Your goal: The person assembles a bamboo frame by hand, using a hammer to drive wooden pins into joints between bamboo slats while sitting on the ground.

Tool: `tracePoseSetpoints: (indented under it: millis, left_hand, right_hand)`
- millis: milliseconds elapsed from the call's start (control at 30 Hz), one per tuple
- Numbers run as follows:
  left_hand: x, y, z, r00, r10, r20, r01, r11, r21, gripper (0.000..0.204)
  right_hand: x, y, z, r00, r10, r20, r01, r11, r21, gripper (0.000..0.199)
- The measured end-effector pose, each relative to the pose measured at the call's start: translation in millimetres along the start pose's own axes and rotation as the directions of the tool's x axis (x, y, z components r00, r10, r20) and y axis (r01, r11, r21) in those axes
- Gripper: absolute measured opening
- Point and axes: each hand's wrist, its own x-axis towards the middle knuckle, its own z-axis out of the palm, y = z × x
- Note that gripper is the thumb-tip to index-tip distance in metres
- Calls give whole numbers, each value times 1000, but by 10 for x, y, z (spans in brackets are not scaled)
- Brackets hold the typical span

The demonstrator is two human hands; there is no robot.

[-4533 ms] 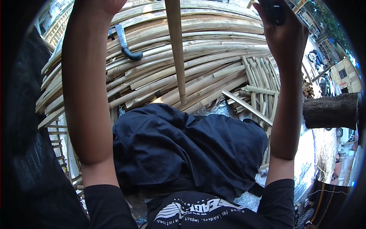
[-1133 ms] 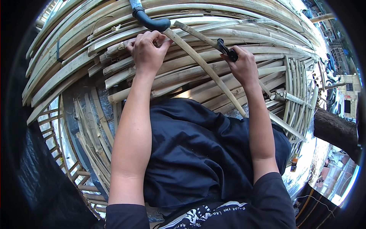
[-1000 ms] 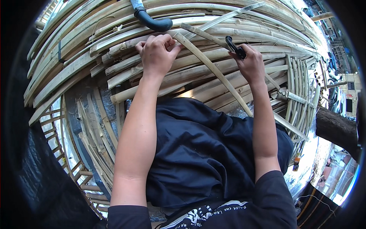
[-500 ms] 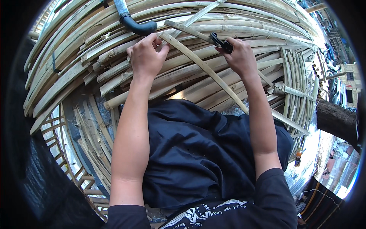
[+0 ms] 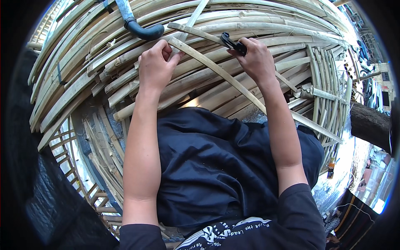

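Head view, hands: two in frame, both the person's own, forearms coming up from the lower edge.
Left hand (image 5: 155, 66): fingers curled and pinching the upper end of a long bamboo strip (image 5: 233, 81), thumb pressing against it.
Right hand (image 5: 257, 60): closing in a fist round a black-handled tool (image 5: 233, 43); whether it has a blade, I cannot tell, the working end being hidden against the bamboo.
Bamboo strip, position: one, lying slantwise from the left hand's fingers down to the right, crossing over the stacked bamboo (image 5: 104, 71) and passing under the right forearm.
Stacked bamboo, count: too many poles and slats to number, lying in curved rows across the top of the frame.
Lattice panel (image 5: 66, 146): one, showing at lower left under loose slats.
Grey pipe (image 5: 139, 25): one, bent, with a black end, resting on the stack just above the left hand.
Dark cloth (image 5: 216, 162): one, covering the lap.
Small bottle (image 5: 331, 166): one, standing at right, well apart.
Risk, tool: it is working near the left hand's fingers; a slip along the strip could catch them.
Risk, strip: split edges could be driving splinters into bare fingers.
Risk, grip: a pinch this light could let the strip spring loose.
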Motion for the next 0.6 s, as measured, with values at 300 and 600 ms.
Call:
tracePoseSetpoints:
  millis: [300, 600]
  left_hand:
    - [-28, -215, -183, 992, 99, 72, -58, 898, -436, 44]
    - [56, -18, -95, 960, 279, -17, -279, 959, -49, 50]
  right_hand:
    - [-35, -63, 4, 1000, 8, 20, -7, 999, -32, 37]
    - [-25, -47, 10, 999, 7, 54, -4, 999, -48, 36]
